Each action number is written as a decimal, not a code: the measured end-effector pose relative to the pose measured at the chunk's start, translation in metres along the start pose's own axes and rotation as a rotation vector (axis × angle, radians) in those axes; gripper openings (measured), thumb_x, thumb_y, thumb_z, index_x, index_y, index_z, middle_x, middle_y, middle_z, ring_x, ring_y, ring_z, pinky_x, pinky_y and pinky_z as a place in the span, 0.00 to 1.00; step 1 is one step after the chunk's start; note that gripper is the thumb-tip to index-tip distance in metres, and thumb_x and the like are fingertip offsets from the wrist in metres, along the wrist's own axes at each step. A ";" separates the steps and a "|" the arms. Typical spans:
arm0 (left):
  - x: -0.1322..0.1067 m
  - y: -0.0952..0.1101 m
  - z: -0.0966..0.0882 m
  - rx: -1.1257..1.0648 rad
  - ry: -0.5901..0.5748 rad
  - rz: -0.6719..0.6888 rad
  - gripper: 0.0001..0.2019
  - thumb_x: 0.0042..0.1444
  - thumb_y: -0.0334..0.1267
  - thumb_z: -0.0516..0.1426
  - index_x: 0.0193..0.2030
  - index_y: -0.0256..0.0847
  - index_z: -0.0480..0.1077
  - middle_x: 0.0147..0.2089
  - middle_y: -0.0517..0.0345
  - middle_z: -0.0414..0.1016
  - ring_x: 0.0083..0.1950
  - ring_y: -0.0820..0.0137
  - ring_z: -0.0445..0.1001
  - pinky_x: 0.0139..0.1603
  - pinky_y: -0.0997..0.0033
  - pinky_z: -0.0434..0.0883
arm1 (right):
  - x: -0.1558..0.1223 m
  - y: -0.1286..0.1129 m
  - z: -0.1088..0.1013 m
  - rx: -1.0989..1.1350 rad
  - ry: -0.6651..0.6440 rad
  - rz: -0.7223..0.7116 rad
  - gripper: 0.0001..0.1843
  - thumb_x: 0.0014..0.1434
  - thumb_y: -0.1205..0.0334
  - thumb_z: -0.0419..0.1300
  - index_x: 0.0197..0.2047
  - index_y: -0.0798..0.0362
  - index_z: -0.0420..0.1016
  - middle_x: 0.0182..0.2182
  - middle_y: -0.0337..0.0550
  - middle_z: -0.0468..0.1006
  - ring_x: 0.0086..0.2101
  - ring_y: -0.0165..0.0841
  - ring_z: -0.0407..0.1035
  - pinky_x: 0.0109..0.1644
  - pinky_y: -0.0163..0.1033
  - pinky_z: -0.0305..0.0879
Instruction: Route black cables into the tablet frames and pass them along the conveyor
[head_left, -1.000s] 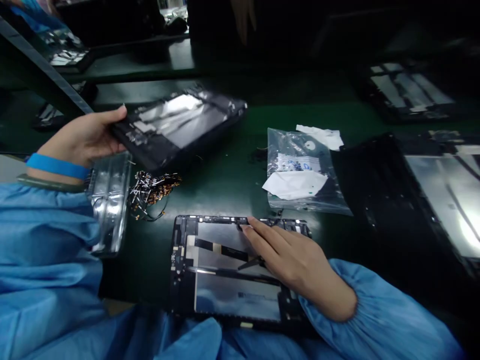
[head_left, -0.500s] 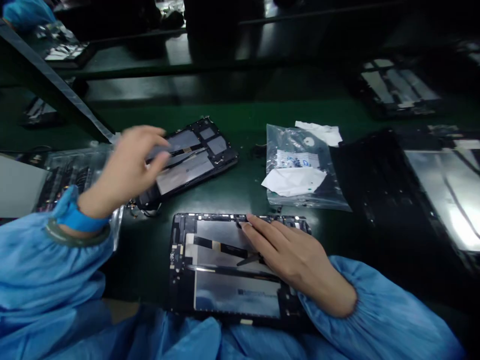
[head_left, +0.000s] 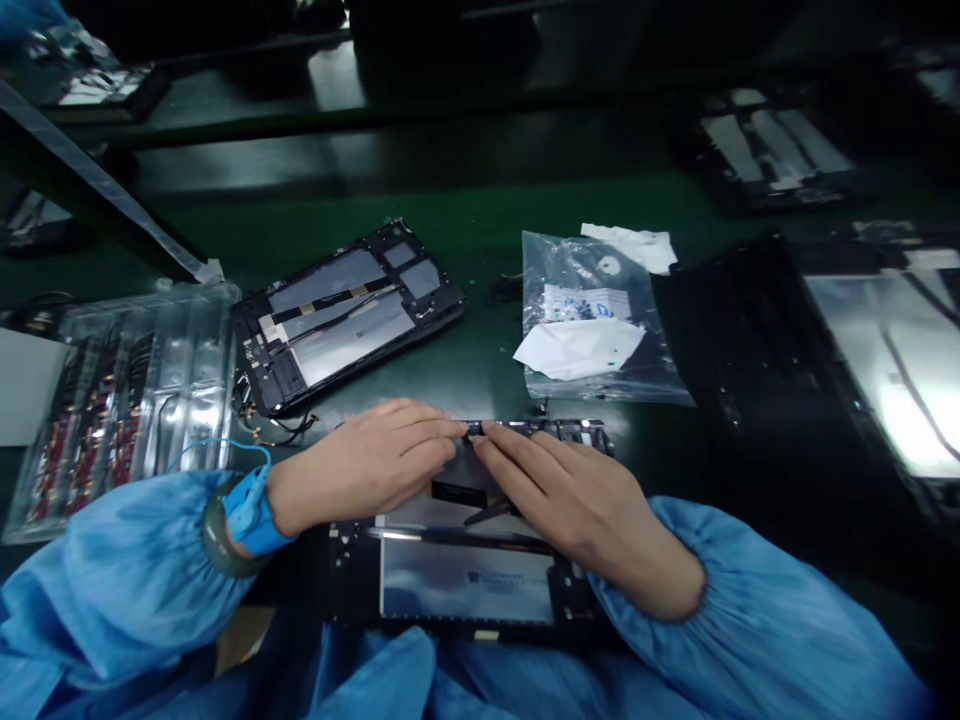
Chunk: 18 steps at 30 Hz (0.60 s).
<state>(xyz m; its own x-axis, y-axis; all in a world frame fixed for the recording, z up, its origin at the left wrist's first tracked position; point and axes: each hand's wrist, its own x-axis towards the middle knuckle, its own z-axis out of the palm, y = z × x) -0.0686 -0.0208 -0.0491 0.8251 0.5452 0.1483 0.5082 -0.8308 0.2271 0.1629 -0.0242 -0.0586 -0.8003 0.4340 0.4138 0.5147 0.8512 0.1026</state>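
The near tablet (head_left: 465, 585) lies flat on the surface (head_left: 469, 350), its inside bare; work at its far edge looks under way, with no cover on yet. The other tablet (head_left: 352, 310), also open, lies untouched beyond. Both forearms angle inward, left hand (head_left: 382, 455) and right hand (head_left: 566, 490) palm-down, fingertips nearly meeting at that edge. Fingers are drawn together; whether they pinch anything is hidden.

Your bare left hand (head_left: 379, 455), your bare right hand (head_left: 577, 500), fingertips close together at a flat black-and-silver rectangular device (head_left: 469, 580), clear plastic bag (head_left: 642, 308) beyond
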 end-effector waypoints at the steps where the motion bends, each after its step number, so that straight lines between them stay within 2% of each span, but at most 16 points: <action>1: 0.000 0.000 0.001 -0.006 0.011 -0.004 0.09 0.63 0.30 0.49 0.47 0.34 0.68 0.55 0.47 0.73 0.55 0.61 0.72 0.56 0.58 0.71 | 0.000 0.000 0.000 -0.001 0.003 0.000 0.16 0.64 0.75 0.48 0.44 0.62 0.76 0.43 0.52 0.80 0.31 0.33 0.73 0.31 0.37 0.67; 6: 0.000 -0.002 0.007 -0.012 0.090 0.015 0.11 0.62 0.29 0.49 0.49 0.32 0.67 0.55 0.45 0.73 0.55 0.63 0.72 0.54 0.61 0.72 | 0.002 -0.001 -0.001 -0.022 0.008 0.003 0.15 0.64 0.75 0.48 0.44 0.61 0.76 0.41 0.51 0.81 0.31 0.32 0.73 0.31 0.37 0.65; 9: -0.002 -0.003 0.010 0.040 0.032 0.039 0.13 0.63 0.28 0.49 0.53 0.33 0.65 0.58 0.46 0.71 0.59 0.62 0.69 0.60 0.55 0.66 | 0.002 0.000 -0.001 -0.024 0.014 -0.002 0.14 0.64 0.75 0.49 0.44 0.62 0.76 0.41 0.51 0.81 0.31 0.32 0.72 0.30 0.37 0.65; 12: -0.004 -0.004 0.011 0.052 0.006 0.003 0.16 0.63 0.29 0.49 0.57 0.35 0.63 0.59 0.49 0.71 0.63 0.62 0.64 0.66 0.50 0.58 | 0.001 0.000 -0.002 -0.016 0.003 0.002 0.14 0.64 0.75 0.49 0.45 0.63 0.75 0.37 0.50 0.81 0.30 0.32 0.72 0.30 0.37 0.64; 15: -0.005 -0.004 0.011 0.047 0.021 -0.026 0.18 0.63 0.28 0.48 0.60 0.34 0.60 0.58 0.50 0.72 0.64 0.63 0.63 0.66 0.51 0.57 | -0.001 0.001 -0.003 0.006 -0.039 0.011 0.15 0.65 0.75 0.47 0.46 0.63 0.74 0.35 0.49 0.80 0.30 0.32 0.71 0.29 0.37 0.64; 18: -0.005 -0.004 0.010 0.067 0.000 0.001 0.18 0.63 0.28 0.48 0.59 0.35 0.61 0.59 0.52 0.70 0.65 0.61 0.62 0.66 0.50 0.57 | -0.006 0.003 -0.007 0.047 -0.068 0.019 0.16 0.65 0.75 0.45 0.48 0.63 0.72 0.37 0.50 0.79 0.32 0.34 0.72 0.29 0.38 0.65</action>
<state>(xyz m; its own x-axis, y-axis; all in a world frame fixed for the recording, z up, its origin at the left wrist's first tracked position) -0.0717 -0.0214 -0.0607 0.8254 0.5446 0.1489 0.5228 -0.8368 0.1624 0.1712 -0.0264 -0.0546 -0.8103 0.4680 0.3529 0.5163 0.8548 0.0520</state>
